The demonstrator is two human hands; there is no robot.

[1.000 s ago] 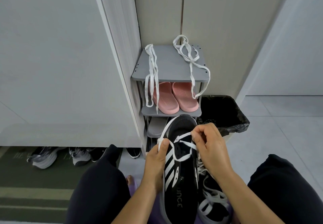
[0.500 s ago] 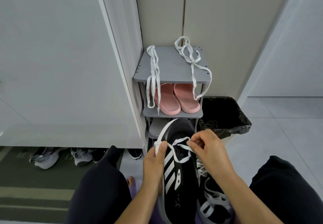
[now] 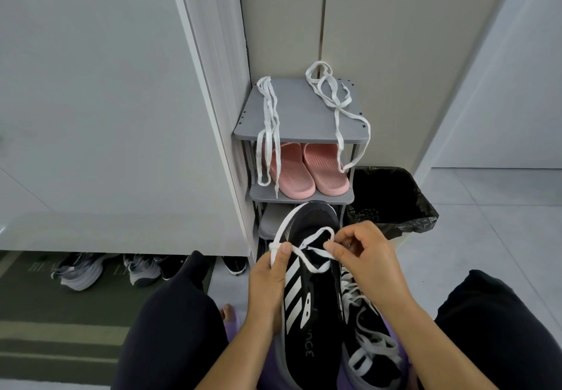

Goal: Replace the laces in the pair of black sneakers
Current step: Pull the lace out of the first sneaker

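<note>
Black sneaker (image 3: 310, 292), white stripes, is held up between the knees, toe toward the grey shoe rack (image 3: 301, 115). Left hand (image 3: 267, 289) grips its side, thumb pinning the white lace (image 3: 319, 252); right hand (image 3: 368, 262) fingers (image 3: 334, 249) pinch the lace loop. Other sneaker (image 3: 362, 338) lies just beside.

a home entryway: grey shoe rack (image 3: 299, 115) with pink slippers (image 3: 307, 170), doormat (image 3: 45, 313).

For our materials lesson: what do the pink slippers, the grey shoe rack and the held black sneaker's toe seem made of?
Pink moulded slippers: likely foam or rubber, matte, ribbed surface.
Grey flat-shelved shoe rack: probably plastic, smooth, uniform colour.
Black striped sneaker: toe apparently knit mesh, finely dotted texture.
</note>
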